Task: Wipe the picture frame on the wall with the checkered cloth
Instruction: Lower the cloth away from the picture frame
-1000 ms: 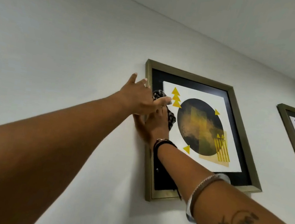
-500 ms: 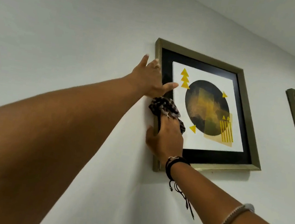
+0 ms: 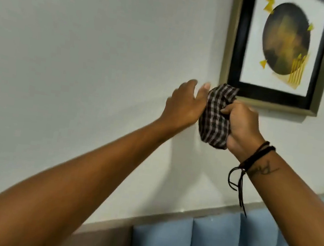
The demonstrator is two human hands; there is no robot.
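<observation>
Gripping the bunched checkered cloth (image 3: pixel 217 116) in my right hand (image 3: pixel 239 126), I touch the picture frame (image 3: pixel 230 38) at its lower-left corner. My left hand (image 3: pixel 184 103) spreads empty beside it; the remaining rails seemingly await wiping.

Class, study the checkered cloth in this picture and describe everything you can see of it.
The cloth is a thin woven fabric, checked dark and white, bunched into a crumpled wad. The right hand grips it in a closed fist, and the open left hand touches its other side. Its top edge overlaps the lower left corner of the frame; its lower end hangs loose before the wall. The image is slightly blurred.
</observation>
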